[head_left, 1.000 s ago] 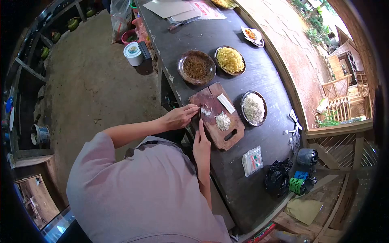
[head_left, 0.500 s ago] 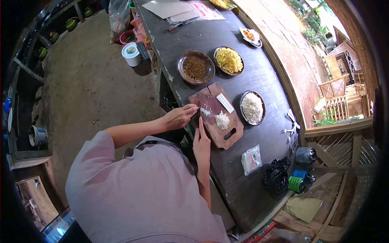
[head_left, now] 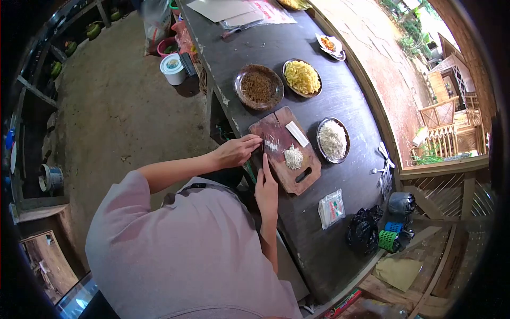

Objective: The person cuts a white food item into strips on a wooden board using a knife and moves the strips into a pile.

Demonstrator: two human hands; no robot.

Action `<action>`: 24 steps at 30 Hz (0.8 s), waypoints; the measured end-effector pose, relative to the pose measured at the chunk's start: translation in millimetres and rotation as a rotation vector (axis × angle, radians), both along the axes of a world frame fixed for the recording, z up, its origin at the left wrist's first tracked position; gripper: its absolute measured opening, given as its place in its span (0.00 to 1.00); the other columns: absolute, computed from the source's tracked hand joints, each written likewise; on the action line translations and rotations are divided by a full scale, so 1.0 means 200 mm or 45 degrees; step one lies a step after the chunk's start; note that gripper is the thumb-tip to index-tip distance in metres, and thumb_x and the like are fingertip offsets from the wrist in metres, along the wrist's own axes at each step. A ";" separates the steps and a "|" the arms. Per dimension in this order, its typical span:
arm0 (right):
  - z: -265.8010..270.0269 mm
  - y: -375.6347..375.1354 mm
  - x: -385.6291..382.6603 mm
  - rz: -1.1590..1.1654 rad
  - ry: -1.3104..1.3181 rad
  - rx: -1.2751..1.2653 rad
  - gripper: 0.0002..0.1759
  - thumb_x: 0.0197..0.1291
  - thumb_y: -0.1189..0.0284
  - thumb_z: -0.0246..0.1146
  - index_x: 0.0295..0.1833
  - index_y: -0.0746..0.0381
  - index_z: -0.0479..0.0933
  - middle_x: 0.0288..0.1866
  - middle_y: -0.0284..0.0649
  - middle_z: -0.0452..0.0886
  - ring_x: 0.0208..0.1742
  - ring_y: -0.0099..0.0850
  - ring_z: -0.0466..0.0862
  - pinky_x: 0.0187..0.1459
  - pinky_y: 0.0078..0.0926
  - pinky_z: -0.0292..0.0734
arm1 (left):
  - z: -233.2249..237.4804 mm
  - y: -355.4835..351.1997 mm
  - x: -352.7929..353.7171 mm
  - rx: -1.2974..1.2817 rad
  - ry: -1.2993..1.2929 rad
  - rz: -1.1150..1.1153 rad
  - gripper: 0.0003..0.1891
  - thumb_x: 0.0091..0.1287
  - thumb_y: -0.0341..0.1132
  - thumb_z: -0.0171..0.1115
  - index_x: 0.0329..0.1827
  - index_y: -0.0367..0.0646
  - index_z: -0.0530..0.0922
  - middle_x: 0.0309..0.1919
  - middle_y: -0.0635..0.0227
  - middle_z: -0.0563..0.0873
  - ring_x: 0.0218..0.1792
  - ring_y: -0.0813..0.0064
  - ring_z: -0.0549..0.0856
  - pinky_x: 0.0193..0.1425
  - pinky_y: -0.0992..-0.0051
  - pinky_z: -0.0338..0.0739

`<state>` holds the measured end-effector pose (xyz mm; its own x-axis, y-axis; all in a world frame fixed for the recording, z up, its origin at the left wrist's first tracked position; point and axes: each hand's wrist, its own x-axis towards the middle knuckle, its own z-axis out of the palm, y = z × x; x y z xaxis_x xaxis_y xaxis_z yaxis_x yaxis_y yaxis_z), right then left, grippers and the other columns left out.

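Observation:
A worn wooden cutting board [head_left: 273, 121] lies on the dark table. My left hand [head_left: 237, 151] is at its near left edge, fingertips pressed together and bent down; whatever they pinch is hidden. My right hand [head_left: 266, 192] is closed at the near edge, index finger stretched along a knife [head_left: 263, 142], whose thin dark blade shows edge-on beside the left fingertips. Just right of the blade lie thin white slivers [head_left: 272, 144]. A small heap of white shreds [head_left: 293, 158] sits near the board's handle hole, and a white rectangular block [head_left: 297, 134] rests at the far side.
Around the board stand a bowl of brown crumbs [head_left: 259, 101], a bowl of yellow pieces [head_left: 302, 78] and a bowl of white shreds [head_left: 332, 141]. Nearer right are a plastic packet [head_left: 331, 209] and a black plastic bag [head_left: 364, 232]. Forks [head_left: 383, 169] lie by the far edge.
The view has shifted very slightly. Both hands keep their places at the board's near edge, with only slight movement.

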<state>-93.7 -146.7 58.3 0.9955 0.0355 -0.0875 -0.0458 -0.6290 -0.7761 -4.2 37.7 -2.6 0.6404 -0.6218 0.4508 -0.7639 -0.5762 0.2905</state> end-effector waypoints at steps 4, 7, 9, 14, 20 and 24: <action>0.06 0.01 -0.02 -0.045 0.206 -0.016 0.29 0.82 0.66 0.53 0.85 0.41 0.63 0.39 0.69 0.80 0.41 0.65 0.85 0.40 0.53 0.78 | -0.02 0.01 0.02 0.010 0.029 -0.034 0.28 0.64 0.27 0.65 0.68 0.27 0.77 0.71 0.56 0.77 0.75 0.60 0.74 0.77 0.69 0.76; 0.03 -0.02 -0.14 -0.041 0.098 -0.053 0.29 0.82 0.65 0.53 0.85 0.41 0.63 0.37 0.68 0.80 0.38 0.64 0.85 0.39 0.52 0.77 | -0.01 0.01 0.01 0.035 -0.018 -0.013 0.28 0.63 0.27 0.65 0.68 0.26 0.77 0.71 0.55 0.77 0.75 0.60 0.74 0.78 0.69 0.75; -0.01 -0.02 -0.14 -0.017 -0.029 -0.033 0.29 0.82 0.65 0.53 0.85 0.41 0.63 0.35 0.68 0.79 0.36 0.64 0.84 0.39 0.52 0.77 | -0.03 0.01 0.01 0.026 -0.022 -0.010 0.29 0.63 0.27 0.64 0.69 0.26 0.77 0.70 0.55 0.77 0.75 0.60 0.74 0.78 0.70 0.75; 0.03 0.01 -0.02 -0.051 0.141 -0.023 0.29 0.82 0.66 0.53 0.85 0.41 0.63 0.33 0.66 0.78 0.33 0.63 0.82 0.39 0.52 0.77 | -0.07 -0.01 0.00 0.039 -0.057 0.008 0.29 0.62 0.27 0.65 0.68 0.26 0.77 0.70 0.55 0.78 0.75 0.59 0.74 0.77 0.70 0.74; 0.00 0.00 -0.08 -0.022 0.085 -0.010 0.30 0.82 0.67 0.54 0.85 0.42 0.63 0.33 0.66 0.77 0.32 0.62 0.81 0.37 0.49 0.77 | -0.04 -0.01 -0.02 -0.043 0.024 0.069 0.27 0.62 0.26 0.64 0.68 0.28 0.78 0.69 0.54 0.76 0.74 0.53 0.74 0.77 0.65 0.74; 0.00 -0.03 -0.17 -0.064 0.072 0.003 0.29 0.82 0.66 0.53 0.85 0.42 0.65 0.31 0.63 0.76 0.27 0.50 0.76 0.37 0.45 0.77 | -0.02 -0.02 -0.02 -0.116 0.091 0.102 0.27 0.62 0.25 0.63 0.68 0.31 0.78 0.67 0.54 0.74 0.73 0.51 0.74 0.76 0.62 0.75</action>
